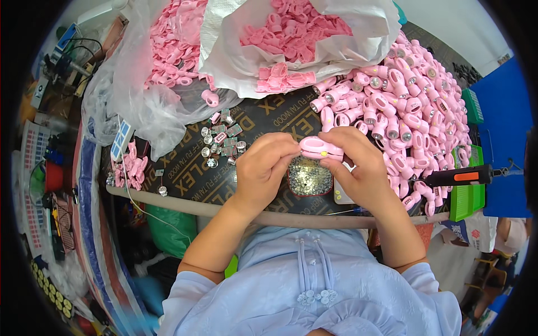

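Between my two hands is a small pink plastic flashlight (pixel 320 148) with a yellow button, its long side facing me and a dark seam along its body. My left hand (pixel 263 168) pinches its left end with thumb and fingertips. On the right end, my right hand (pixel 360 163) closes with the thumb below and the fingers on top. Just beneath them stands a clear dish (pixel 310 178) of small shiny metal pieces. A pale flat object (pixel 343 190) lies partly hidden under my right hand.
Finished-looking pink flashlights (pixel 412 106) heap up at the right, beside a black-and-orange electric screwdriver (pixel 460 177) and a green tray (pixel 468 193). A white sack (pixel 224 50) of pink shells stands at the back. Circuit boards with lamp heads (pixel 223 139) lie left of centre, near pink parts (pixel 131 167).
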`<state>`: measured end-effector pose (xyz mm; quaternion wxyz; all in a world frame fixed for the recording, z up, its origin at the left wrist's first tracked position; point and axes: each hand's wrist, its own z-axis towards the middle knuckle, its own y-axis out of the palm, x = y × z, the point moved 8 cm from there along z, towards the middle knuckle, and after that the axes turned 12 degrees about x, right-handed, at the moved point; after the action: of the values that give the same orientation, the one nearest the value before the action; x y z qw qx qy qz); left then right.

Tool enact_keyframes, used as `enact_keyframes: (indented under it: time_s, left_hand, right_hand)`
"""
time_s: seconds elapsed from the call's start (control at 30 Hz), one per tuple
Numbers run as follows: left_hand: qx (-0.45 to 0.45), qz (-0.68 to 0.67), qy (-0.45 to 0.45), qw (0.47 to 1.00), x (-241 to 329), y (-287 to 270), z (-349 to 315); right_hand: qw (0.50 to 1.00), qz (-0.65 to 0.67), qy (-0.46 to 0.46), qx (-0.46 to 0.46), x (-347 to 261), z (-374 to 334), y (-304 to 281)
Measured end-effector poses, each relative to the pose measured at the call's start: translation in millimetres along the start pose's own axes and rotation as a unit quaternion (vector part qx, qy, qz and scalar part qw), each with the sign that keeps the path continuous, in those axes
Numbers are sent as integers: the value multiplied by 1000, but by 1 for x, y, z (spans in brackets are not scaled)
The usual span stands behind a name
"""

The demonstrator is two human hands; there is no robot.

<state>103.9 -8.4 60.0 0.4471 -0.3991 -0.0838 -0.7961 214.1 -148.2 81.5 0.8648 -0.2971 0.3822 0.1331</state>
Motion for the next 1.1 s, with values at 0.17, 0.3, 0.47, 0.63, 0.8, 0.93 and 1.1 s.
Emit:
enact_keyframes:
  time_s: [0.17, 0.3, 0.47, 0.63, 0.8, 0.93, 1.1]
  left_hand:
    - [7, -16, -1, 1000, 2, -2, 2]
    - [1, -22, -8, 1000, 2, -3, 3]
    - [-14, -10, -4, 1000, 15, 0, 12]
    - [-106, -2, 86, 991, 9, 9, 5]
    - [-140, -3, 52, 989, 17, 12, 4]
    - [-190, 24, 44, 980, 16, 21, -1]
    - [-184, 18, 27, 982, 4, 26, -6]
  right_hand:
    - [996, -52, -69, 22, -11, 0, 1]
    - [996, -60, -63, 33, -10, -1, 3]
    - [994, -60, -83, 43, -12, 0, 1]
    - [995, -22, -98, 27, -18, -1, 2]
    - [999, 51, 10, -17, -1, -9, 5]
    - [999, 29, 1, -14, -5, -15, 9]
    - [995, 69, 71, -12, 18, -17, 18]
